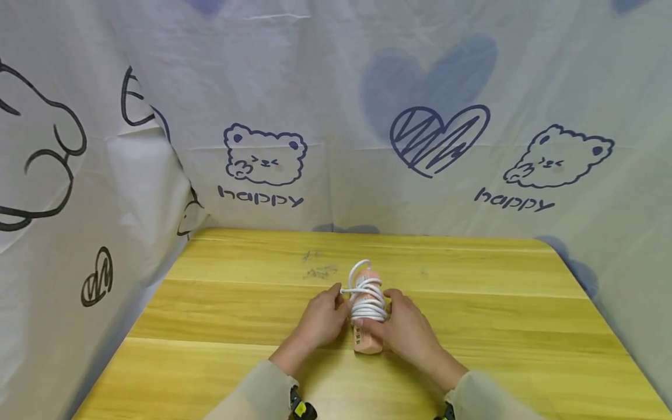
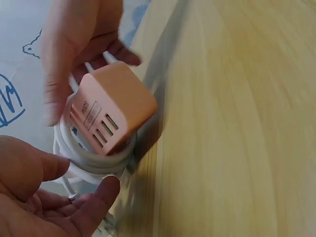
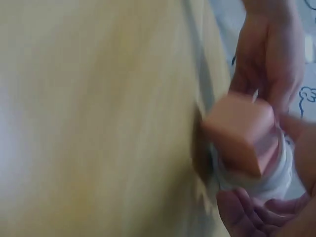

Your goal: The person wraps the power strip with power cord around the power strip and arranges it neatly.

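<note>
A pink power strip (image 1: 368,345) with USB ports on its side lies between my hands, its near end toward me. White cord (image 1: 367,307) is wound round its middle in several turns, and a loop arches up at the far end. From the right, my right hand (image 1: 408,328) grips the strip and coils, thumb across the near turns. On the left side, my left hand (image 1: 324,315) holds the cord, its thumb and fingertips at the coils in the left wrist view. The blunt end of the strip faces the camera in the right wrist view.
The wooden table (image 1: 220,315) has dark scuff marks behind the strip. A printed white cloth (image 1: 325,105) hangs along the back and left side. Watch-like bands (image 1: 301,406) sit at the sleeve cuffs.
</note>
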Available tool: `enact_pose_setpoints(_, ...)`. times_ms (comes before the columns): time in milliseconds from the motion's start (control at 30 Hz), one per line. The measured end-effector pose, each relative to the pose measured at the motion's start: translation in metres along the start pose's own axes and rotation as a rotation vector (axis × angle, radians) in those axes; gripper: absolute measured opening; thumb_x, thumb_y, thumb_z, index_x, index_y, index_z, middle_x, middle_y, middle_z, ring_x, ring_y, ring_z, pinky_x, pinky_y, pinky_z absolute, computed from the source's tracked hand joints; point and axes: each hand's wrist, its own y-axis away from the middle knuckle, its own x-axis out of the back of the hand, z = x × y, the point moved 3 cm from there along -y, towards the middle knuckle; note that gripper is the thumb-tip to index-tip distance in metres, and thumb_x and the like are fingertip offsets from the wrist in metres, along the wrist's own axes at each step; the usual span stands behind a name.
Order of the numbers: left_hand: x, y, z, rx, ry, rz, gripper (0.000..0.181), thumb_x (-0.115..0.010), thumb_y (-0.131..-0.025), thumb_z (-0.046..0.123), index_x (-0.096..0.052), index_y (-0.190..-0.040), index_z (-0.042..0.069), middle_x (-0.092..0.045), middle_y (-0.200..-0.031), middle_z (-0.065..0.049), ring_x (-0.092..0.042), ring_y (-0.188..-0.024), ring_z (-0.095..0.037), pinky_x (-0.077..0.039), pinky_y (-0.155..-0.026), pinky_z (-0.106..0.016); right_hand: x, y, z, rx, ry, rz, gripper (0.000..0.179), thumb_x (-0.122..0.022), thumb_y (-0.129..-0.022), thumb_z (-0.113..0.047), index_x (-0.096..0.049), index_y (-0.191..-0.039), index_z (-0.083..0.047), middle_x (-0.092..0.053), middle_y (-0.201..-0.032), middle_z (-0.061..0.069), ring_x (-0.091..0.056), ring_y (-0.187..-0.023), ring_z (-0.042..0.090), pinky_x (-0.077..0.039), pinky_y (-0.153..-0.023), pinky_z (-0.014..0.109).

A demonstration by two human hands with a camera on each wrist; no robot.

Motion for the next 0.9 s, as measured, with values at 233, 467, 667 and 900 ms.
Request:
enact_pose_setpoints(233,-0.009,-0.005,0.005,0.056,0.416,-0.203,0.055,-0.053,-0.111,0.013,-0.036,-0.160,-0.005,-0.062,-0.131,-0.016,-0.064,-0.097,-0.019,-0.060,-0.086,-0.037,-0.003,0.000,0.025,-0.168,-0.551,-0.145,0.065,-0.079,-0.095,-0.018,-0.047,-0.143,0.013,-0.074,-0.110,0.020,-0.072,-0.086,0.018,-0.063,-0.069,0.033)
enact_pose_setpoints(467,-0.012,-0.004,0.019,-0.018,0.162,-0.142,0.055,-0.053,-0.108,0.009,-0.039,-0.159,-0.003,-0.052,-0.136,-0.025,-0.055,-0.112,-0.030,-0.054,-0.095,-0.047,0.001,0.000,0.038,-0.207,-0.583,-0.219,0.060,-0.075,-0.100,-0.022,-0.049,-0.142,0.011,-0.071,-0.110,0.017,-0.071,-0.082,0.019,-0.064,-0.064,0.036)
enact_pose_setpoints(667,-0.009,-0.001,0.014,-0.018,-0.006,-0.064,0.057,-0.056,-0.108,0.010,-0.039,-0.162,0.005,-0.052,-0.132,-0.020,-0.055,-0.111,-0.026,-0.052,-0.094,-0.043,0.006,0.005,0.029,-0.185,-0.331,-0.183,0.071,-0.082,-0.093,-0.040,-0.054,-0.140,0.004,-0.067,-0.089,0.007,-0.065,-0.070,0.020,-0.056,-0.057,0.034)
enact_pose_setpoints(900,-0.003,-0.002,0.010,-0.060,-0.045,-0.036,0.047,-0.056,-0.107,0.008,-0.051,-0.153,-0.001,-0.062,-0.113,-0.011,-0.054,-0.089,-0.018,-0.048,-0.073,-0.032,0.004,0.005,0.032,-0.170,-0.517,-0.192,0.053,-0.076,-0.097,-0.018,-0.054,-0.135,0.012,-0.073,-0.088,0.010,-0.068,-0.065,0.016,-0.062,-0.059,0.033)
